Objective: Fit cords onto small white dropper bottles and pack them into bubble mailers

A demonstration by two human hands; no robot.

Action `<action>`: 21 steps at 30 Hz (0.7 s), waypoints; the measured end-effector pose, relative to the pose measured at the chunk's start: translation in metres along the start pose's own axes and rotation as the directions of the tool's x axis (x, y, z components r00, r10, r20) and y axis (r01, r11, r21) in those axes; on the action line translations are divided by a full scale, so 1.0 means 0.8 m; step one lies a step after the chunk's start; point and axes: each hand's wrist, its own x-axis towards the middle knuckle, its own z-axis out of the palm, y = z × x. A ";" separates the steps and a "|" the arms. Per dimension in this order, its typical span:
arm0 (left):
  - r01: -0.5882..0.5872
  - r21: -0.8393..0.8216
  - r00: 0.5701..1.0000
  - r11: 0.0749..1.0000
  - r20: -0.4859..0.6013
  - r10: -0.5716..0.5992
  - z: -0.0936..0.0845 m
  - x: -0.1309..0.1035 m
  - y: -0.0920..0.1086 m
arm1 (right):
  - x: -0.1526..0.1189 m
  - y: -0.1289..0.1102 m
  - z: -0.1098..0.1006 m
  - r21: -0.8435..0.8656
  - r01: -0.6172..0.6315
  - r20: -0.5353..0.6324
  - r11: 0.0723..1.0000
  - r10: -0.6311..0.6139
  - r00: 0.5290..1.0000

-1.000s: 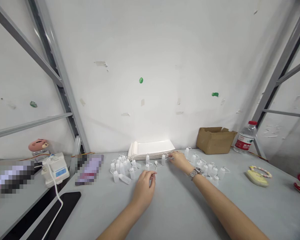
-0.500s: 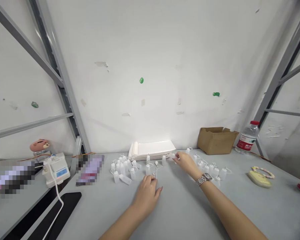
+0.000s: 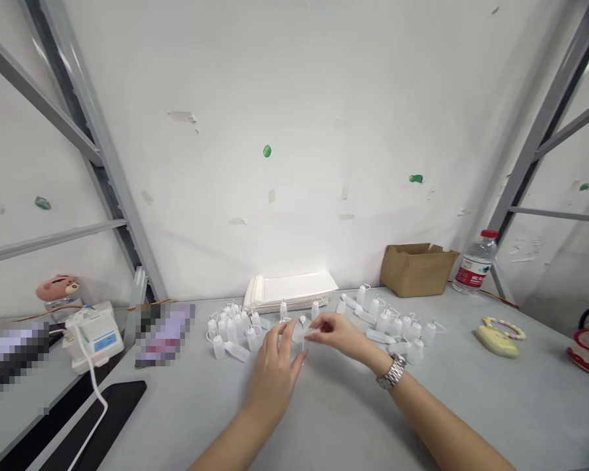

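My right hand (image 3: 336, 333) pinches a small translucent squeeze bottle (image 3: 300, 335) between thumb and fingertips, partly hidden by the fingers. Close on its left is my left hand (image 3: 275, 366), fingers apart and thumb stretched toward the bottle; whether it touches is too small to tell. Just behind the hands lies a loose white nozzle cap (image 3: 302, 320). More such bottles form a cluster at the left, some capped and upright, one (image 3: 236, 351) lying down. Another group stands and lies at the right, including an upright capped bottle (image 3: 428, 333).
A stack of white paper sheets (image 3: 299, 289) lies against the wall. Right of it are a cardboard box (image 3: 416, 273) and a water bottle (image 3: 475, 265). A yellow pouch (image 3: 497, 341) lies far right. At left are a phone-like object (image 3: 169, 333) and a white power box (image 3: 95, 337).
My right hand has come left and nearer with the squeeze bottle, beside my left hand. The left fingers have lifted and spread. The whole view has shifted slightly.
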 end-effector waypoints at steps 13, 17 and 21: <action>0.433 -0.360 0.900 0.826 0.221 -0.376 -0.002 0.011 -0.006 | 0.007 0.040 0.016 -0.297 0.088 -0.027 0.951 -0.101 0.995; 0.591 -0.546 0.806 0.594 0.372 -0.460 -0.002 0.019 -0.005 | 0.007 0.053 0.029 -0.471 0.182 0.031 0.863 -0.189 0.981; 0.601 -0.640 0.795 0.479 0.416 -0.443 -0.002 0.021 -0.005 | 0.007 0.055 0.035 -0.491 0.165 -0.002 0.856 -0.190 0.982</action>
